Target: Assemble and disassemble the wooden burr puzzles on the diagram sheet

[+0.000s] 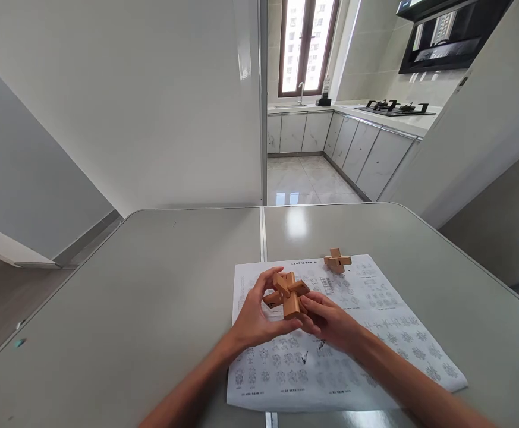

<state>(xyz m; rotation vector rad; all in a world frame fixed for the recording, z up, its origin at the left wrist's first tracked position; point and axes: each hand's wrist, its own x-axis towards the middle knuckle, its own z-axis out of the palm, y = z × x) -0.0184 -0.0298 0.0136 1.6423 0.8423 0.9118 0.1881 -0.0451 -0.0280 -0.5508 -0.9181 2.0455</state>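
Observation:
A wooden burr puzzle (291, 302) of interlocking brown bars is held between my two hands, above a printed sheet. My left hand (257, 318) grips it from the left, fingers over the far side and thumb along the near end. From the right, my right hand (330, 321) pinches its lower right side, with some fingertips hidden behind the bars. Beneath lies the large white instruction sheet (352, 380), printed with rows of puzzle diagrams and bearing a few handwritten tick marks. A second, smaller wooden burr puzzle (337, 261) rests at the sheet's far edge.
The grey table (174, 297) has a seam down its middle and a raised rim. A small teal bit (19, 343) lies near its left edge. Beyond the table are a white wall panel (152, 107) and a kitchen with cabinets (352, 148) and a gas stove (395, 108).

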